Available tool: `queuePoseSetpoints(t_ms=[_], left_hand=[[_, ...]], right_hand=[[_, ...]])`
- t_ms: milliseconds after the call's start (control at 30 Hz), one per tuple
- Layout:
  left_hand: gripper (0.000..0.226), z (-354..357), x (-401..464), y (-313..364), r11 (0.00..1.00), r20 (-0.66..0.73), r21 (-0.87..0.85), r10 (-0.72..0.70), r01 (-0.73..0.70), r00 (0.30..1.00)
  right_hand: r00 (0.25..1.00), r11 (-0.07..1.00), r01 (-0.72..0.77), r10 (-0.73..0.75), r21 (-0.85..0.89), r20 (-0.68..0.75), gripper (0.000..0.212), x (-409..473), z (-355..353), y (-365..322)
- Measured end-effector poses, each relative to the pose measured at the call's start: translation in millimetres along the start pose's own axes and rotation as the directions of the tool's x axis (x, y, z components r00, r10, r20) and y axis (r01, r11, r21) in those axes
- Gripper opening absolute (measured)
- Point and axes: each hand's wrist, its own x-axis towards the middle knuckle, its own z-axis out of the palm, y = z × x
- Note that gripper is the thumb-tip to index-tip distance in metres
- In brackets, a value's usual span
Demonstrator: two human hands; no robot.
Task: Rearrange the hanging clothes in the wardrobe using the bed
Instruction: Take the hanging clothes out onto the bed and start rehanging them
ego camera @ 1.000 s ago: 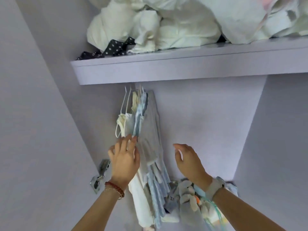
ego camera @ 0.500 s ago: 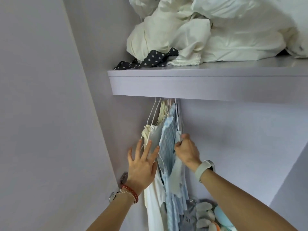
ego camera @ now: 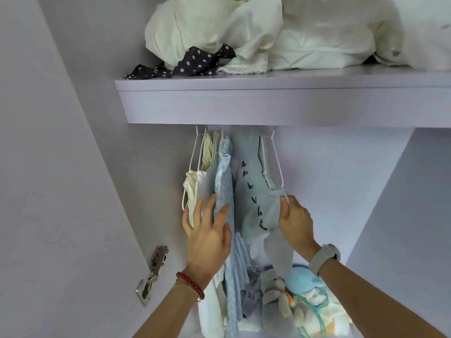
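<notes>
Below the shelf [ego camera: 280, 106], mid-frame, her left hand [ego camera: 207, 237] lies flat, fingers spread, against the bunched clothes [ego camera: 223, 181]. Right hand [ego camera: 295, 223] pinches the grey-blue garment [ego camera: 253, 191].

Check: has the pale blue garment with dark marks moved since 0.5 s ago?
Yes. The right hand has pulled the pale blue garment with dark marks rightward, away from the bunched hanging clothes under the shelf.

Home wardrobe: hung clothes [ego camera: 224, 191], shelf [ego camera: 268, 103].

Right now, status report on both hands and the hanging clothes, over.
Left hand flat against bunched hanging clothes. Right hand gripping grey-blue garment on its hanger. Nothing in the way.
</notes>
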Motion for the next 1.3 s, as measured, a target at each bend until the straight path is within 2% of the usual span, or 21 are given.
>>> queuePoseSetpoints(t_ms=[100, 133, 200, 233, 300, 367, 433, 500, 533, 633, 767, 900, 967, 1033, 1167, 1233, 1300], left_hand=[[0.036, 5.8, 0.8, 17.1, 0.97, -0.041, -0.238, 0.047, -0.055, 0.998], [0.038, 10.5, -0.3, 22.9, 0.934, -0.013, -0.356, 0.023, -0.026, 1.0], [0.048, 21.0, -2.7, 36.0, 0.838, 0.126, -0.54, -0.016, 0.083, 0.992], [0.053, 27.8, -2.1, 43.9, 0.82, 0.189, -0.563, -0.001, 0.109, 0.982], [0.059, 44.8, 0.8, 62.7, 0.86, 0.246, -0.506, 0.071, 0.066, 0.967], [0.06, 59.5, 3.7, 88.4, 0.915, 0.267, -0.401, 0.163, -0.044, 0.95], [0.051, 71.0, -0.9, 120.0, 0.918, 0.273, -0.36, 0.274, -0.166, 0.922], [0.026, 83.2, -18.1, 152.6, 0.868, 0.355, -0.435, 0.409, -0.238, 0.841], [0.017, 88.4, -32.3, 167.9, 0.827, 0.431, -0.513, 0.48, -0.23, 0.765], [0.018, 94.7, -82.4, 219.1, 0.704, 0.569, -0.696, 0.662, -0.143, 0.487], [0.028, 85.9, -158.4, 320.4, 0.527, 0.505, -0.843, 0.845, -0.113, 0.175], [0.014, 59.9, -231.4, 407.3, 0.366, 0.374, -0.927, 0.919, -0.085, -0.125], [0.013, 45.2, -262.7, 436.1, 0.311, 0.305, -0.95, 0.916, -0.018, -0.26], [0.018, 30.1, -289.0, 459.4, 0.277, 0.247, -0.961, 0.889, 0.022, -0.386], [0.023, 4.9, -341.0, 490.1, 0.12, 0.057, -0.991, 0.774, 0.057, -0.631], [0.022, -4.6, -365.7, 493.4, 0.061, -0.021, -0.994, 0.695, 0.087, -0.718], [0.025, -14.0, -386.2, 493.6, 0.012, -0.091, -0.992, 0.638, 0.128, -0.764]], right_hand=[[0.998, 0.997, -0.022, 0.027, -0.07, 0.062, 0.029, -30.1, -17.0, 29.5], [0.994, 0.993, -0.032, 0.043, -0.11, 0.099, 0.028, -42.5, -25.8, 39.8], [0.984, 0.983, -0.038, 0.068, -0.18, 0.162, 0.028, -70.3, -49.0, 59.1], [0.985, 0.98, -0.025, 0.058, -0.198, 0.165, 0.029, -84.5, -63.7, 67.3], [0.991, 0.973, 0.017, 0.014, -0.232, 0.132, 0.035, -113.1, -95.8, 81.2], [0.994, 0.958, 0.026, 0.007, -0.284, 0.113, 0.046, -143.1, -129.1, 92.9], [0.994, 0.94, 0.024, 0.013, -0.341, 0.107, 0.061, -178.5, -161.7, 106.0], [0.994, 0.917, -0.043, 0.079, -0.396, 0.075, 0.064, -219.1, -196.1, 120.9], [0.991, 0.9, -0.094, 0.127, -0.426, 0.05, 0.06, -242.4, -213.1, 128.4], [0.935, 0.815, -0.329, 0.351, -0.478, -0.045, 0.038, -322.9, -256.6, 149.8], [0.723, 0.601, -0.68, 0.644, -0.421, -0.25, 0.018, -437.8, -303.6, 163.2], [0.504, 0.406, -0.862, 0.75, -0.304, -0.429, 0.019, -529.8, -320.4, 137.2], [0.354, 0.278, -0.935, 0.771, -0.22, -0.529, 0.021, -567.9, -316.4, 118.6], [0.183, 0.153, -0.983, 0.75, -0.102, -0.635, 0.019, -596.8, -309.7, 95.8], [-0.08, -0.025, -0.996, 0.62, 0.083, -0.78, 0.013, -635.1, -286.2, 45.6], [-0.193, -0.115, -0.981, 0.546, 0.156, -0.815, 0.014, -644.2, -266.5, 20.3], [-0.322, -0.188, -0.946, 0.461, 0.263, -0.827, 0.011, -647.6, -244.8, -3.2]])
